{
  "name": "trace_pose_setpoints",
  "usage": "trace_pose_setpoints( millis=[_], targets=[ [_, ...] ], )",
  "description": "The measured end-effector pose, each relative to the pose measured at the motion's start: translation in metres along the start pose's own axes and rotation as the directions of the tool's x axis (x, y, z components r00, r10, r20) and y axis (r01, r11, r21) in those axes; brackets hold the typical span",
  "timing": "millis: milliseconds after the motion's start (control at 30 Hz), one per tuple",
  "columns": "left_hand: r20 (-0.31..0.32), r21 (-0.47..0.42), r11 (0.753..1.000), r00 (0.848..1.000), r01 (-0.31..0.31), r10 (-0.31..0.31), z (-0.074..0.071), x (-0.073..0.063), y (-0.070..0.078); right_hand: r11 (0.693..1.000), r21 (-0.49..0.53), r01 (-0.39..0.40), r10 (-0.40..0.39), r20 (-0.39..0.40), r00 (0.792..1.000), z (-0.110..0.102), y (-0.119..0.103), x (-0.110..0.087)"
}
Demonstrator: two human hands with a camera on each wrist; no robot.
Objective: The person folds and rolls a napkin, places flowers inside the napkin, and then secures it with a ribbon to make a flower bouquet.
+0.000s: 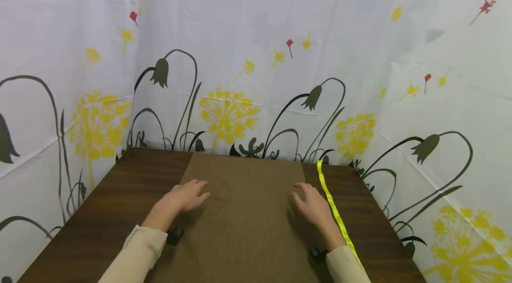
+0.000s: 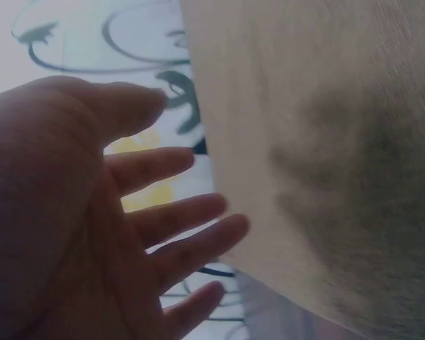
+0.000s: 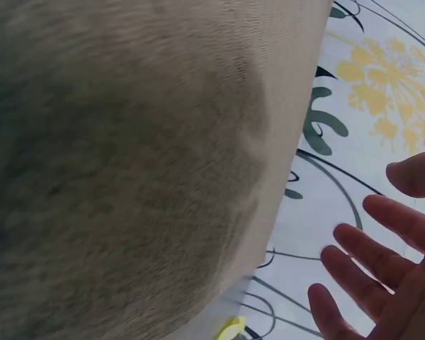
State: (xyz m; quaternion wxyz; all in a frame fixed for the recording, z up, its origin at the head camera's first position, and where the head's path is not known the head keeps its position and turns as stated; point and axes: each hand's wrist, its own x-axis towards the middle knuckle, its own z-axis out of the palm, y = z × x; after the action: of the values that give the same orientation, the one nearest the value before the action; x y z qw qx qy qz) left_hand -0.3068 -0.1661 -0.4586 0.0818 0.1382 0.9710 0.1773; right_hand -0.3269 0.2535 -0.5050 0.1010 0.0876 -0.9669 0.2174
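Note:
Over the left edge of a brown board [image 1: 248, 212] hovers my left hand [image 1: 186, 196], its fingers loosely spread and holding nothing. My right hand [image 1: 314, 205] is above the board's right edge, likewise relaxed, with nothing in its grasp. The left wrist view shows the left palm and parted fingers [image 2: 184, 219] beside the brown surface, where a soft shadow falls. In the right wrist view, spread fingertips [image 3: 340, 234] point toward the board [image 3: 127, 142]. A yellow ribbon-like strip [image 1: 334, 207] runs along the table, just right of the right hand and under that forearm.
The board lies on a dark wood-grain table [image 1: 132, 176]. Behind and around it hangs a white curtain [image 1: 256, 29] printed with yellow, red and dark green flowers. A black band piece [image 1: 174, 235] shows at the left wrist, another [image 1: 318, 254] at the right.

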Motion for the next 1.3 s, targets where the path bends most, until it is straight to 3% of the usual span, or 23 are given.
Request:
trace_pose_setpoints(
  millis=[200, 300, 433, 533, 667, 800, 967, 1100, 1233, 1300],
  targets=[
    [-0.006, 0.012, 0.996, 0.996, -0.09, 0.09, 0.004, -0.009, 0.033, 0.997, 0.021, -0.073, 0.071, 0.055, 0.996, -0.002, 0.01, -0.01],
    [0.02, 0.009, 0.988, 0.988, -0.152, 0.151, 0.011, -0.013, 0.052, 0.995, -0.001, -0.1, 0.1, 0.084, 0.991, -0.003, 0.016, -0.015],
    [0.071, 0.028, 0.974, 0.973, -0.223, 0.22, 0.021, -0.018, 0.076, 0.987, -0.048, -0.151, 0.155, 0.095, 0.983, -0.004, 0.027, -0.018],
    [0.087, 0.087, 0.949, 0.951, -0.304, 0.297, 0.032, -0.02, 0.093, 0.979, -0.072, -0.193, 0.2, 0.112, 0.973, -0.009, 0.032, -0.023],
    [0.154, 0.113, 0.896, 0.899, -0.429, 0.411, 0.053, -0.025, 0.118, 0.963, -0.095, -0.251, 0.261, 0.123, 0.957, -0.018, 0.037, -0.034],
    [0.227, 0.081, 0.841, 0.831, -0.535, 0.507, 0.074, -0.033, 0.141, 0.943, -0.125, -0.309, 0.325, 0.132, 0.936, -0.022, 0.044, -0.043],
    [0.261, 0.055, 0.742, 0.727, -0.668, 0.635, 0.093, -0.036, 0.153, 0.928, -0.13, -0.35, 0.369, 0.176, 0.913, -0.022, 0.047, -0.051],
    [0.243, 0.032, 0.662, 0.648, -0.749, 0.722, 0.102, -0.037, 0.153, 0.923, -0.106, -0.371, 0.385, 0.192, 0.903, -0.023, 0.047, -0.057],
    [0.185, 0.067, 0.6, 0.601, -0.797, 0.777, 0.107, -0.038, 0.15, 0.922, -0.078, -0.38, 0.388, 0.213, 0.897, -0.022, 0.045, -0.06],
    [0.171, 0.078, 0.584, 0.588, -0.808, 0.79, 0.109, -0.038, 0.15, 0.921, -0.072, -0.382, 0.388, 0.222, 0.895, -0.021, 0.044, -0.061]
  ],
)
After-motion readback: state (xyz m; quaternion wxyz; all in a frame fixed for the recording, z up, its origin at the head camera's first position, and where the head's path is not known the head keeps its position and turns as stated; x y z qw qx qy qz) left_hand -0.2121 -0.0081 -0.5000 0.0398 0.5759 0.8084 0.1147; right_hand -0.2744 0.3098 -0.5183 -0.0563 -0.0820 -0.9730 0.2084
